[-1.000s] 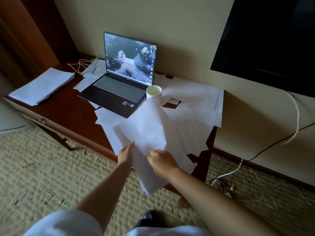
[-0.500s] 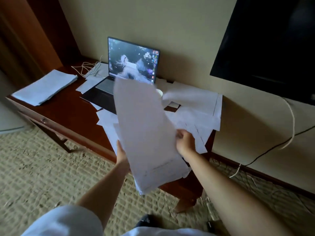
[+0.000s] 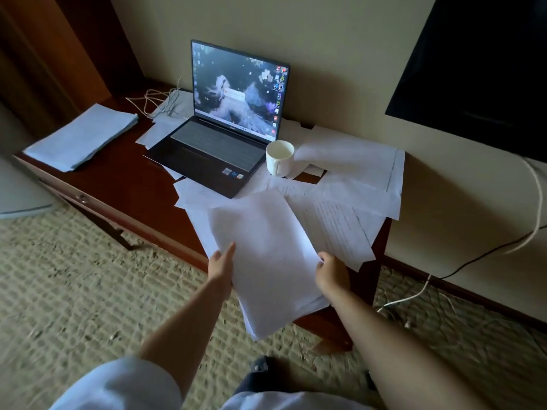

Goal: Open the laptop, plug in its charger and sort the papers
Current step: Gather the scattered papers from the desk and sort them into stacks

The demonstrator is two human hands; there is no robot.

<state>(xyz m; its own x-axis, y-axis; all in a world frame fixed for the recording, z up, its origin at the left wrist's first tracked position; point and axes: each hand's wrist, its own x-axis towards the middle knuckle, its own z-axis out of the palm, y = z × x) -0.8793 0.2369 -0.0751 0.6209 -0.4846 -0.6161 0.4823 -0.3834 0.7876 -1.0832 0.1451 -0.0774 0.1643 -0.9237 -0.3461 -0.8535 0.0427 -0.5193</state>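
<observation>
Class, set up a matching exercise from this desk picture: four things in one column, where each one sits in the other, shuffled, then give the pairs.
Things
1. laptop
2. white mug
3. neat paper stack
4. held sheaf of papers

Places
A. far left end of the desk
B. between the left hand and right hand
C. open against the wall
D. just right of the laptop's keyboard

Pairs: 1-C, 2-D, 3-A, 4-B

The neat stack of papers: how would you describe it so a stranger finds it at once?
Start at the open dark laptop on the brown wooden desk. Look to the desk's far left end: the squared pile of pale bluish sheets lies there alone, unlike the loose white papers scattered right.
</observation>
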